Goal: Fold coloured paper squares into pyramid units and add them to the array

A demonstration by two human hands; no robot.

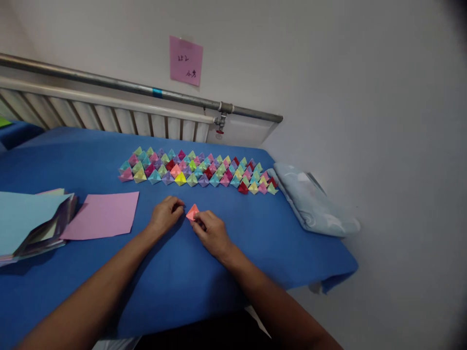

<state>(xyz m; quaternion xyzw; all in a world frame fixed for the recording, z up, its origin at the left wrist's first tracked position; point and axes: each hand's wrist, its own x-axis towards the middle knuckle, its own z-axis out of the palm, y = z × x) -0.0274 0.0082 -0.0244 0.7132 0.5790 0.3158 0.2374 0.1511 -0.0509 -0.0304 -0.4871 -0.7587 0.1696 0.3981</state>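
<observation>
A small coral-pink folded paper piece (192, 212) is pinched in the fingertips of my right hand (212, 234), low over the blue cloth. Just left of it, my left hand (167, 214) is closed, its thumb and fingers pressed together; whether something tiny is between them is too small to tell. Beyond both hands, several folded paper pieces (192, 180) in many colours stand in close rows. A flat pink sheet (104, 216) lies left of my left hand, beside a stack of coloured paper (27, 221) with a light blue sheet on top.
The blue cloth (255, 243) covers the table. At its right end lies a folded light blue fabric bundle (315, 201). Behind the table are a white radiator (142, 119) and a metal pipe (120, 85). A pink note (186, 61) hangs on the wall.
</observation>
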